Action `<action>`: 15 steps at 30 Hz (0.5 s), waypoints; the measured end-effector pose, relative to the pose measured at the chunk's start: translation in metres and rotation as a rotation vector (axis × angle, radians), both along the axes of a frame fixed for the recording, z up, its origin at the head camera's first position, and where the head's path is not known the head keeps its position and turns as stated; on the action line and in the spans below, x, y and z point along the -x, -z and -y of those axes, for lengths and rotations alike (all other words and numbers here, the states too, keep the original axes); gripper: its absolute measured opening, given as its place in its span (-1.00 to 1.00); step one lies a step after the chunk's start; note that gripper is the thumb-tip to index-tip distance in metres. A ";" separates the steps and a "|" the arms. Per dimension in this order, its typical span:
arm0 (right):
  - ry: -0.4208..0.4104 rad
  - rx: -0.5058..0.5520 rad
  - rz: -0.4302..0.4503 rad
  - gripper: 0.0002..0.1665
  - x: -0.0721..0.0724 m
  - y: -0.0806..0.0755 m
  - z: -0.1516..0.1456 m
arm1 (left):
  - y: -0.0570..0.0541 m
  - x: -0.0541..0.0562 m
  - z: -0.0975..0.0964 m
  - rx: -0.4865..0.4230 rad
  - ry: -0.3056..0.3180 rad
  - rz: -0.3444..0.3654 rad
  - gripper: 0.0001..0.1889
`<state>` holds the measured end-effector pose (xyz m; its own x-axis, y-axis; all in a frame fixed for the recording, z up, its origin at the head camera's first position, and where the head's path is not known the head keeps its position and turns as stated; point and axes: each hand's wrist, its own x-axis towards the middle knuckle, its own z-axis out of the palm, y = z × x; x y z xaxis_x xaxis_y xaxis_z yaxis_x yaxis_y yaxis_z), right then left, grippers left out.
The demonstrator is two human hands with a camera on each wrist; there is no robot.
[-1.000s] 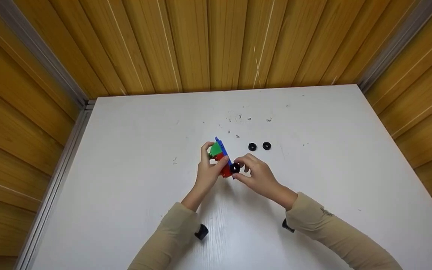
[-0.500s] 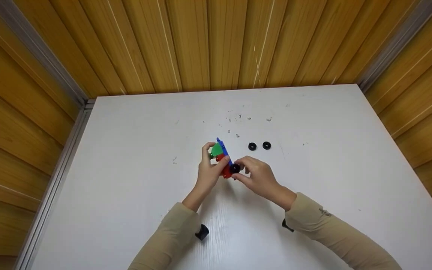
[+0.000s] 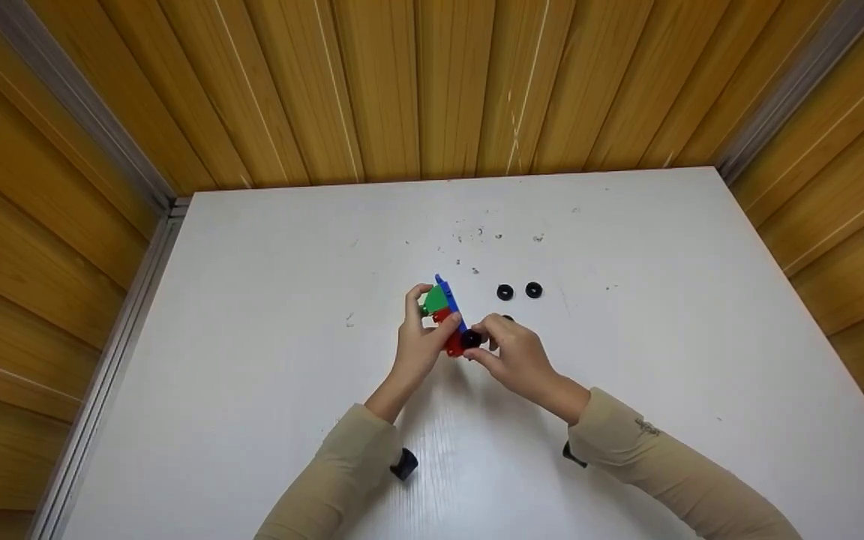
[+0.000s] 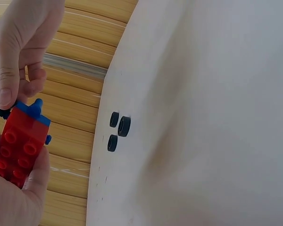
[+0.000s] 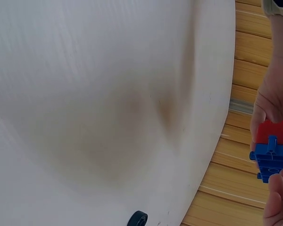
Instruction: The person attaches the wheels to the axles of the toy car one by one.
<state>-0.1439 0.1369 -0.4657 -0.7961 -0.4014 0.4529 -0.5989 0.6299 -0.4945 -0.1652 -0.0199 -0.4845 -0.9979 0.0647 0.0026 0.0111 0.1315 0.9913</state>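
Note:
My left hand (image 3: 423, 346) grips a small toy car built of bricks, its blue chassis (image 3: 448, 298) facing right in the head view. A green brick (image 3: 436, 299) and a studded red brick (image 4: 23, 143) are fixed to that chassis. Blue axle stubs (image 5: 253, 155) stick out from its sides. At the car's near end, my right hand (image 3: 518, 358) pinches a black wheel (image 3: 470, 339) between thumb and fingers, right against the chassis. In the left wrist view the right fingers mostly cover this wheel.
Two loose black wheels (image 3: 505, 292) lie on the white table (image 3: 274, 300) beyond the right hand. A third wheel (image 4: 124, 126) lies closer, partly hidden by that hand in the head view. Wood-patterned panels (image 3: 447, 90) stand behind the table.
The wheel has turned from showing its open hole to a darker face, pressed at the chassis. Both hands shifted very slightly; the third loose wheel now peeks out behind the right hand.

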 end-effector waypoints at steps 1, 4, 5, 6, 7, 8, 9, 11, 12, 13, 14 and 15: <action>0.004 0.003 -0.003 -0.68 0.000 0.001 0.000 | 0.000 0.000 0.000 0.006 -0.001 -0.005 -0.40; 0.011 0.017 -0.013 -0.69 0.000 0.003 0.001 | 0.000 0.000 0.000 0.013 -0.003 -0.014 -0.40; 0.012 0.024 -0.014 -0.69 0.000 0.004 0.001 | 0.000 0.000 0.000 0.013 -0.003 -0.015 -0.40; 0.011 0.031 -0.014 -0.69 0.000 0.005 0.001 | 0.000 0.000 0.000 0.014 -0.003 -0.015 -0.40; 0.010 0.039 -0.015 -0.69 0.000 0.006 0.001 | 0.000 0.000 0.000 0.015 -0.002 -0.014 -0.39; 0.008 0.045 -0.016 -0.69 0.000 0.007 0.001 | 0.001 0.000 0.001 0.017 -0.002 -0.014 -0.39; 0.006 0.050 -0.017 -0.69 0.000 0.008 0.001 | 0.001 0.000 0.001 0.019 -0.002 -0.016 -0.39; 0.003 0.059 -0.019 -0.69 0.000 0.008 0.001 | 0.001 0.000 0.001 0.022 -0.003 -0.011 -0.39; 0.002 0.062 -0.018 -0.69 0.000 0.008 0.002 | 0.001 0.000 0.001 0.023 -0.003 -0.013 -0.39; 0.001 0.063 -0.016 -0.69 0.000 0.008 0.002 | 0.002 0.000 0.001 0.021 -0.003 -0.012 -0.40; 0.002 0.064 -0.013 -0.69 -0.001 0.009 0.002 | 0.001 0.000 0.001 0.018 -0.005 -0.012 -0.41; 0.003 0.065 -0.009 -0.69 -0.001 0.008 0.002 | 0.001 0.000 0.001 0.016 -0.008 -0.013 -0.41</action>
<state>-0.1431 0.1350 -0.4740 -0.7930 -0.3687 0.4851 -0.6017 0.5986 -0.5288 -0.1653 -0.0204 -0.4859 -0.9983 0.0565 0.0145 0.0227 0.1472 0.9889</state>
